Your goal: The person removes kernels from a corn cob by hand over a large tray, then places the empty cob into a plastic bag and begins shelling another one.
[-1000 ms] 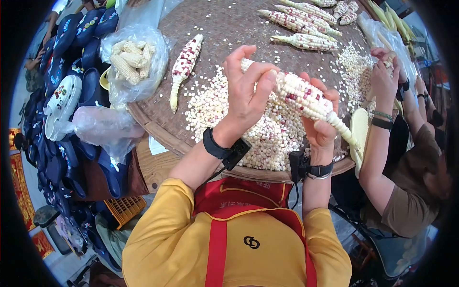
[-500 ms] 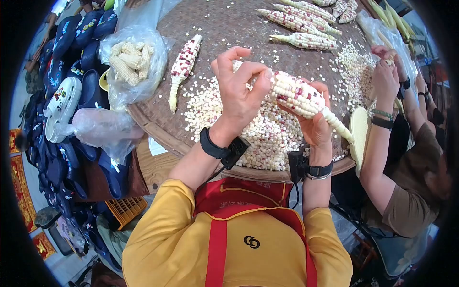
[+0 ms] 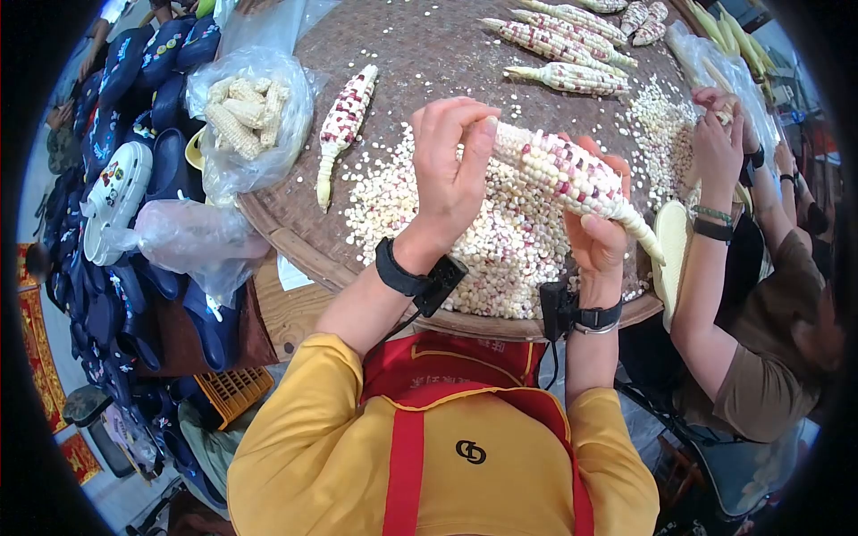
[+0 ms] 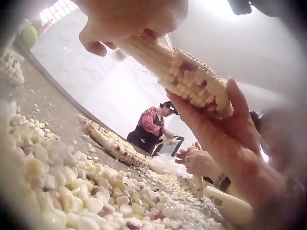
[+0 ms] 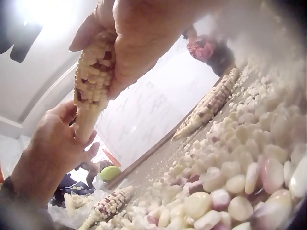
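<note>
An ear of corn (image 3: 567, 174) with white and dark red kernels slants between my two hands in the head view. Its kernels are stripped toward the left end, where the pale cob (image 4: 146, 53) lies bare in the left wrist view. My left hand (image 3: 447, 174) grips that bare end, with the thumb near the edge of the kernels. Around the thicker stalk-side part curl the fingers of my right hand (image 3: 601, 241); the stalk points down to the right. Below both hands spreads a heap of loose kernels (image 3: 500, 259).
A wide round tray (image 3: 284, 243) bears the kernels. Another ear (image 3: 347, 116) lies on its left, several more (image 3: 572, 79) at the back. Stripped cobs (image 3: 237, 134) fill a plastic bag at the left, beside dark clogs (image 3: 170, 165). Another person's hands (image 3: 719, 134) work at the right.
My left hand swung slightly left, then came back against the ear. The ear turned in my hands, and more bare cob shows by the left thumb.
</note>
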